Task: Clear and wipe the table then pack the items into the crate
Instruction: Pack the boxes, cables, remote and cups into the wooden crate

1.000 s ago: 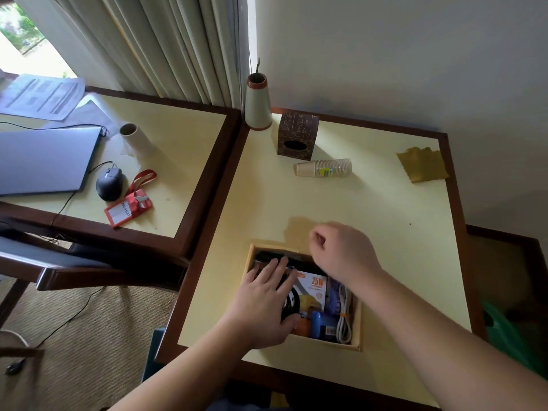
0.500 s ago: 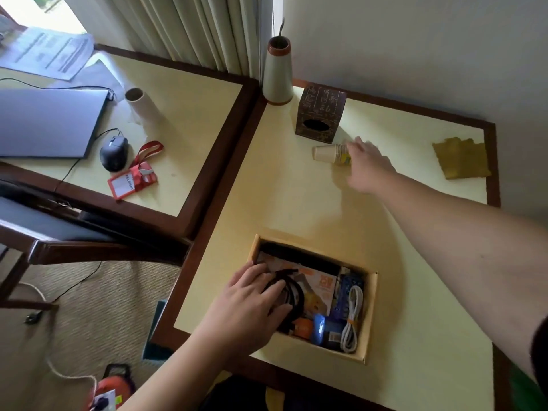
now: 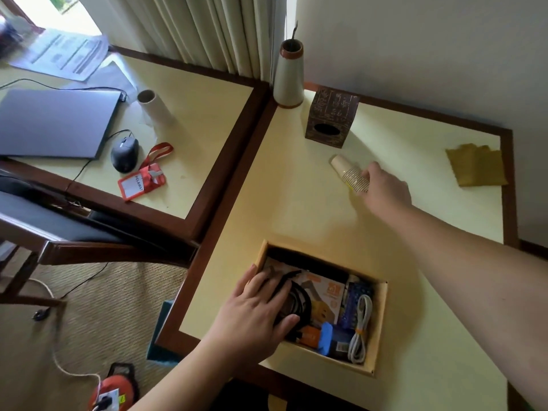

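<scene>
the right hand [image 3: 382,188] grips one end of a stack of paper cups [image 3: 350,175] lying on the table [image 3: 296,209]; its fingertips are hidden behind the stack. the left hand [image 3: 255,312] rests flat, fingers spread, on a black cable [image 3: 298,301] in the crate [image 3: 381,324] at the near edge. the crate also holds an orange box [image 3: 324,295], a white cable [image 3: 360,327] and small blurred items. a yellow cloth [image 3: 476,165] lies far right.

Looks like an office: closed grey laptop [image 3: 56,123] at ten o'clock, black wired mouse [image 3: 124,154], red lanyard badge [image 3: 141,182], printed paper sheets [image 3: 63,53] beyond.
</scene>
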A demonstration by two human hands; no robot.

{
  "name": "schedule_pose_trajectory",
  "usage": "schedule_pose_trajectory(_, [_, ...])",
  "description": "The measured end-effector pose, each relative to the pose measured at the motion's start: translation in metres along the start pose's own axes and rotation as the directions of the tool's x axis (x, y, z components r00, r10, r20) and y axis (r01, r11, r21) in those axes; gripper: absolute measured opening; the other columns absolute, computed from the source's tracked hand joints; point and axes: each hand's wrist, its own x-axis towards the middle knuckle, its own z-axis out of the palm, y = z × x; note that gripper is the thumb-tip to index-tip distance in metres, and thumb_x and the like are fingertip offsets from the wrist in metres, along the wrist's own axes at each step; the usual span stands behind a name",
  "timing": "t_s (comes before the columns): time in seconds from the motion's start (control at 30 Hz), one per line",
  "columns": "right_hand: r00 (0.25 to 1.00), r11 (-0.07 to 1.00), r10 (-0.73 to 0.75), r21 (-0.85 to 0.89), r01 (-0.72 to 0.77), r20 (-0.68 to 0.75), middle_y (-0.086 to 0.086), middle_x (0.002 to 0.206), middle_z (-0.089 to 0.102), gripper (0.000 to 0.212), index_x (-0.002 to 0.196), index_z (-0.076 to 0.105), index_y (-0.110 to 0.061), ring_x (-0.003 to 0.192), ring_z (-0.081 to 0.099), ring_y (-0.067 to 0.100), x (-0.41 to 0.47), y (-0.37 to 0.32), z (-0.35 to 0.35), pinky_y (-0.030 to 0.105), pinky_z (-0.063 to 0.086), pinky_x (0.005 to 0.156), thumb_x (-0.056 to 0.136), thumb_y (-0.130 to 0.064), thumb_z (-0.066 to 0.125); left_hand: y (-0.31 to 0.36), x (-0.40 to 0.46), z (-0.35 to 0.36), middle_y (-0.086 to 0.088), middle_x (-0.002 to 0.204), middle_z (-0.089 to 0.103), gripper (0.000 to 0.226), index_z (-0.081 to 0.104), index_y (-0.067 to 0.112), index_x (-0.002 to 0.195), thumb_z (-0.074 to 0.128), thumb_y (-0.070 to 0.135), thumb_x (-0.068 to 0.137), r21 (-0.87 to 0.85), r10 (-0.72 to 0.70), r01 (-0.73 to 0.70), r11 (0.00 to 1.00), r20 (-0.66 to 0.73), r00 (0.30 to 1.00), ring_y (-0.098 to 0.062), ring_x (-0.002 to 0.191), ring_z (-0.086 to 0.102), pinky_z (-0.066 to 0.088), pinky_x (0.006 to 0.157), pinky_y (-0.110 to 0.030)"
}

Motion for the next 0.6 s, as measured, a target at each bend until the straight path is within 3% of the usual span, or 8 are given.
schedule_pose_trajectory(0.1, [0.989, 0.888, 0.128, 0.436, -0.148, 0.074, -0.001, 0.119, 0.067, 0.065, 0.133, 0.050, -0.026, 0.104, 0.067, 0.025, -0.042, -0.005, -0.010, 0.037, 0.053, 0.088, 0.079, -0.032, 0.086, -0.001, 0.000, -0.002, 0.011, 0.169, 0.028, 0.071, 0.025, 0.035, 0.163, 0.012, 0.071, 0.104, -0.022, 0.021, -0.020, 1.000, 0.047, 0.999, -0.015, 0.160, -0.002, -0.022, 0.124, -0.047])
schedule_pose_trajectory(0.2, [0.994, 0.772, 0.109, 0.628, -0.095, 0.017, -0.016, 0.116, 0.062, 0.071, 0.143, 0.049, -0.033, 0.102, 0.065, 0.006, -0.107, -0.023, -0.035, 0.024, 0.050, 0.081, 0.082, -0.035, 0.085, -0.005, 0.000, 0.001, 0.014, 0.161, 0.042, 0.064, 0.037, 0.037, 0.158, 0.018, 0.068, 0.106, -0.028, 0.047, -0.047, 0.999, 0.017, 0.999, -0.017, 0.158, 0.017, -0.017, 0.124, -0.052])
schedule_pose_trajectory(0.3, [0.998, 0.817, -0.056, 0.573, 0.060, -0.025, -0.030, 0.121, 0.056, 0.066, 0.142, 0.050, -0.042, 0.107, 0.057, -0.007, -0.181, -0.040, -0.057, 0.015, 0.045, 0.085, 0.085, -0.034, 0.082, -0.005, -0.001, 0.005, 0.014, 0.145, 0.061, 0.053, 0.056, 0.036, 0.145, 0.030, 0.062, 0.107, -0.007, 0.095, -0.095, 0.995, -0.021, 0.995, -0.017, 0.148, 0.043, -0.002, 0.124, -0.058])
schedule_pose_trajectory(0.4, [0.974, 0.916, -0.221, 0.353, 0.191, 0.046, -0.036, 0.122, 0.048, 0.061, 0.143, 0.049, -0.046, 0.109, 0.043, -0.009, -0.227, -0.048, -0.059, 0.025, 0.041, 0.098, 0.088, -0.037, 0.076, -0.005, 0.000, 0.007, 0.012, 0.139, 0.066, 0.047, 0.065, 0.035, 0.134, 0.034, 0.057, 0.106, 0.001, 0.129, -0.129, 0.992, -0.035, 0.991, -0.016, 0.142, 0.050, 0.007, 0.125, -0.056])
schedule_pose_trajectory(0.5, [0.952, 0.951, -0.281, 0.170, 0.258, 0.125, -0.030, 0.132, 0.048, 0.061, 0.149, 0.045, -0.045, 0.118, 0.036, -0.004, -0.246, -0.046, -0.048, 0.029, 0.034, 0.108, 0.093, -0.038, 0.068, -0.004, 0.002, 0.008, 0.011, 0.136, 0.069, 0.047, 0.071, 0.033, 0.129, 0.037, 0.055, 0.106, 0.055, 0.156, -0.153, 0.987, -0.051, 0.987, -0.015, 0.140, 0.053, 0.011, 0.126, -0.055])
schedule_pose_trajectory(0.6, [0.933, 0.941, -0.337, 0.056, 0.333, 0.124, -0.024, 0.139, 0.050, 0.059, 0.150, 0.044, -0.041, 0.124, 0.039, 0.005, -0.253, -0.045, -0.035, 0.033, 0.037, 0.109, 0.095, -0.036, 0.064, -0.005, 0.001, 0.011, 0.010, 0.128, 0.073, 0.041, 0.077, 0.032, 0.120, 0.045, 0.052, 0.104, 0.073, 0.185, -0.178, 0.981, -0.115, 0.976, -0.014, 0.133, 0.059, 0.021, 0.125, -0.055])
